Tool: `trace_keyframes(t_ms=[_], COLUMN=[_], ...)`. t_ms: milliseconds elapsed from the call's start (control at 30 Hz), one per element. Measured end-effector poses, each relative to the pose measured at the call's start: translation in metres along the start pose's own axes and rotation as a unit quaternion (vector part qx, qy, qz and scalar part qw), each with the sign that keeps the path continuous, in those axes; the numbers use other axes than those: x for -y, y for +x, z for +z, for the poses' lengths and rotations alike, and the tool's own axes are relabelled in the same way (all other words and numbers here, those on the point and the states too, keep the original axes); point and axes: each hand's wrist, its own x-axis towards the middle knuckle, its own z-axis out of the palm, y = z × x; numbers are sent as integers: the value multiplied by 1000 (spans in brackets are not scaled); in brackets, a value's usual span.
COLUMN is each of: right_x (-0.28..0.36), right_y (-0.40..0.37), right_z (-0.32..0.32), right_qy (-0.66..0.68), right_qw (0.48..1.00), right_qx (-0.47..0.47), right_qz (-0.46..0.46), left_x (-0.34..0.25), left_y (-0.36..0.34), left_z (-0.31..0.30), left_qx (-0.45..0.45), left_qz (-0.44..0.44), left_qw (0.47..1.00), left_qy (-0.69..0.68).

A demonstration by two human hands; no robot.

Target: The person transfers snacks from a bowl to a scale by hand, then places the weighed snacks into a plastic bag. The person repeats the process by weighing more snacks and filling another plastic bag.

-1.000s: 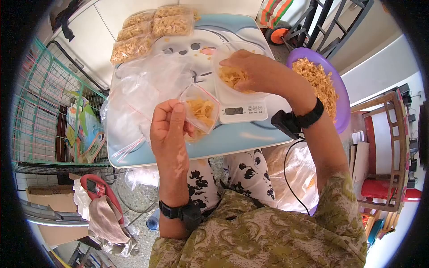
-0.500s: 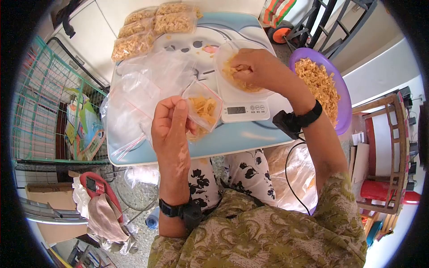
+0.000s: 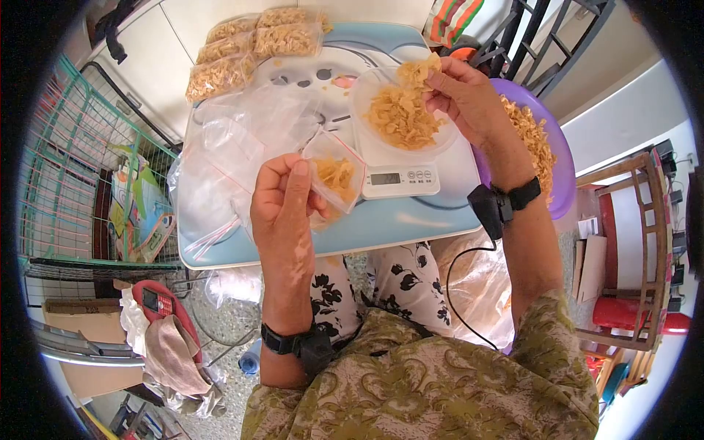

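Note:
My left hand (image 3: 282, 213) pinches the edge of a small clear zip bag (image 3: 336, 180) with a red stripe, part-filled with yellowish dried pieces. My right hand (image 3: 469, 99) is raised over the right rim of a clear round bowl (image 3: 375, 136), its fingers closed on a clump of dried pieces (image 3: 418, 72). More dried pieces (image 3: 402, 117) lie in the bowl, which rests on a white digital scale (image 3: 400, 188). The scale's display is lit, but its digits are hard to read.
Filled bags (image 3: 286, 38) are stacked at the table's back left. Empty clear bags (image 3: 227, 147) spread over the table's left side. A purple basin (image 3: 563, 172) of dried pieces stands right of the table (image 3: 323, 249). A green wire cage (image 3: 62, 176) is at the left.
My right hand has risen out of the bowl and moved right, with a clump of dried pieces now in its fingers. My left hand and the bag have barely moved.

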Motion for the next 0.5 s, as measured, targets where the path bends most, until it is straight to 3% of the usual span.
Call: trace_keyframes(t_ms=[133, 500], right_x=[-5, -15], right_y=[-3, -8], right_z=[0, 0], right_qy=[157, 264], right_qw=[987, 963], right_qx=[-18, 4], right_qz=[29, 46], left_x=[-3, 4], left_y=[-3, -2], left_z=[6, 4], left_qx=[11, 8], left_qz=[17, -14], left_qw=[999, 999], left_qy=[-41, -39])
